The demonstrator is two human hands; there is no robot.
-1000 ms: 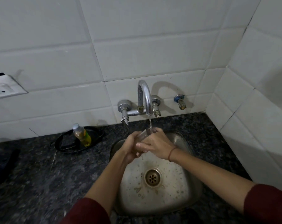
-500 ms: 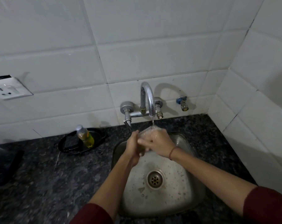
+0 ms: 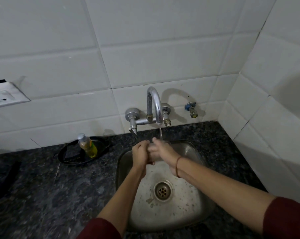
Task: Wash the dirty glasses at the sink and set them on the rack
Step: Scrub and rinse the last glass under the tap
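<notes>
Nearest to the camera is the steel sink (image 3: pixel 197 213), wet and spotted, with its drain (image 3: pixel 162 190) in the middle. Above the drain, both hands meet under the running water. The left hand (image 3: pixel 141 155) is curled closed around something, and the right hand (image 3: pixel 163 153) is wrapped over it from the other side. The glass (image 3: pixel 166 143) is between them, clear and mostly hidden; only a faint edge shows near the water stream (image 3: pixel 160 134). I cannot tell exactly how the fingers sit on it.

A wet glass is, I judge, light but slippery and easy to break against the steel, so it is better to hold it around the body with the whole palm, not by the thin rim.

Behind is the tap (image 3: pixel 153 104), and on the dark worktop (image 3: pixel 42 187) to the left a small bottle (image 3: pixel 87 145) stands in a black dish (image 3: pixel 68 156). No rack is in view.
</notes>
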